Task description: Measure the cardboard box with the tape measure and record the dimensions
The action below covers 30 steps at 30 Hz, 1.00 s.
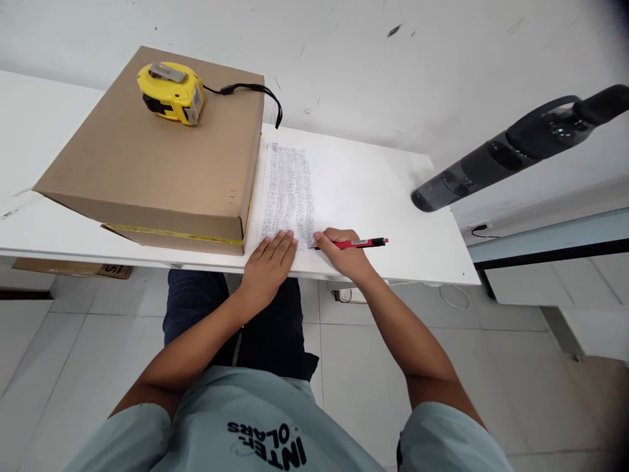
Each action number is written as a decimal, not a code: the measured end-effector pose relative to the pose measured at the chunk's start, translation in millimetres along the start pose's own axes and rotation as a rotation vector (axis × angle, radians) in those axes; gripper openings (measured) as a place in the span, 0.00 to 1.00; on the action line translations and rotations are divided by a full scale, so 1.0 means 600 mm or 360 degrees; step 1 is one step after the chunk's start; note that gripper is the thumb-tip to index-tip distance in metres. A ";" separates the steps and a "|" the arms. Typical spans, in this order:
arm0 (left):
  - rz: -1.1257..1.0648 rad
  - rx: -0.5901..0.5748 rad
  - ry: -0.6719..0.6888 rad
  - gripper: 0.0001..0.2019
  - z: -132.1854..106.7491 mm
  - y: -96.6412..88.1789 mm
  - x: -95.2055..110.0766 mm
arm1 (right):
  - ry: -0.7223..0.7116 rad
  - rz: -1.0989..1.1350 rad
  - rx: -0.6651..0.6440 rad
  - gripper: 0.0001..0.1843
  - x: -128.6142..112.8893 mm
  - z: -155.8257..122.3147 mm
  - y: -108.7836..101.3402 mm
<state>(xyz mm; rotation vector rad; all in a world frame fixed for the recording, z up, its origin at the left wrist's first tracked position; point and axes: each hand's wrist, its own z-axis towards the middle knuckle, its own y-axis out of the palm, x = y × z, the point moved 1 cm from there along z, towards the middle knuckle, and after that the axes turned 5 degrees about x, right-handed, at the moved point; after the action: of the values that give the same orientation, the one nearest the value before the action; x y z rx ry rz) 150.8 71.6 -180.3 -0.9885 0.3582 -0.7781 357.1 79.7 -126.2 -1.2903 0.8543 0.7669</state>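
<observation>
A sheet of paper with columns of handwriting lies on the white table. My left hand rests flat on the paper's near edge, fingers together and stretched out. My right hand is closed around a red pen, whose tip touches the paper at the bottom of the written columns. To the left of the paper stands a brown cardboard box, and on top of it lies a yellow tape measure with a black wrist strap.
A dark cylindrical device juts in from the right above the table's far corner. Flattened cardboard lies under the table at left. Tiled floor and a white wall surround the table; a cable hangs below the table edge.
</observation>
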 end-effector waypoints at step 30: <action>-0.0086 -0.0046 -0.0042 0.29 -0.003 0.004 0.001 | -0.0053 -0.0033 0.0042 0.27 0.000 -0.003 -0.005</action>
<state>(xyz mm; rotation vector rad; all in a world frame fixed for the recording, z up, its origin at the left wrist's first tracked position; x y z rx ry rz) 151.1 71.1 -183.3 -1.0383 0.3219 -0.8102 359.6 77.8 -125.1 -1.2583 0.8207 0.7561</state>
